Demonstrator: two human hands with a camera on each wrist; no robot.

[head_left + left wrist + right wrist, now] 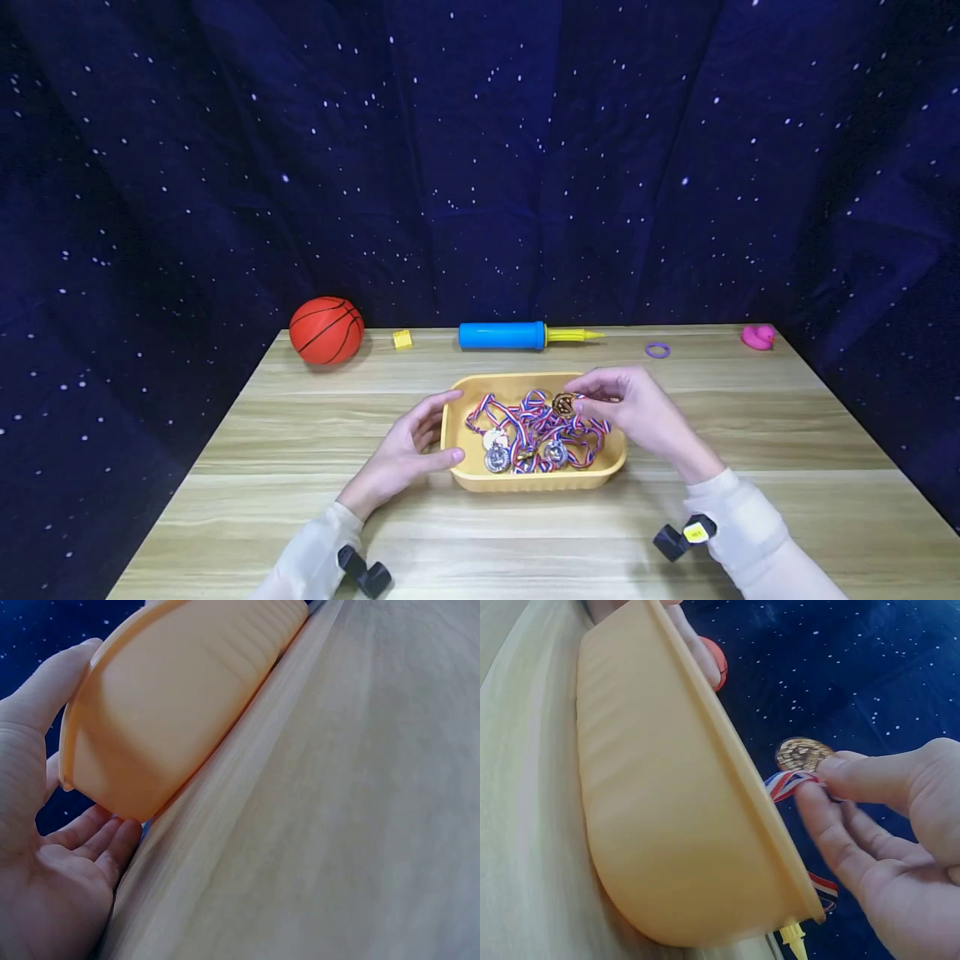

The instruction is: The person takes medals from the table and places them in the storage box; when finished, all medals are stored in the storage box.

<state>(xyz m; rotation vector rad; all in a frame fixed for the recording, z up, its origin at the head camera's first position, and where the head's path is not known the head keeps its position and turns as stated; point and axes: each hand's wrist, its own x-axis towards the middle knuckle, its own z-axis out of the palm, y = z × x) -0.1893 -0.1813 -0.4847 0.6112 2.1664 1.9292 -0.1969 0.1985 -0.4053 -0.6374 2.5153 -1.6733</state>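
A yellow plastic basin [525,482] stands on the table, holding a tangle of medals [497,457] on red, white and blue ribbons [517,429]. My left hand [412,446] holds the basin's left end, thumb and index finger spread along the rim. In the left wrist view its other fingers [120,844] curl by the basin's lower corner. Over the basin's right side, my right hand [633,408] pinches a bronze-coloured medal [804,755] at its ribbon end between thumb and fingers. That medal's ribbon [787,782] runs down behind the basin's rim.
Along the table's back edge lie a red basketball [326,331], a small yellow block [402,339], a blue hand pump [501,335] with a yellow nozzle, a purple ring [657,350] and a pink rubber duck [759,337]. A dark starry curtain [480,167] hangs behind.
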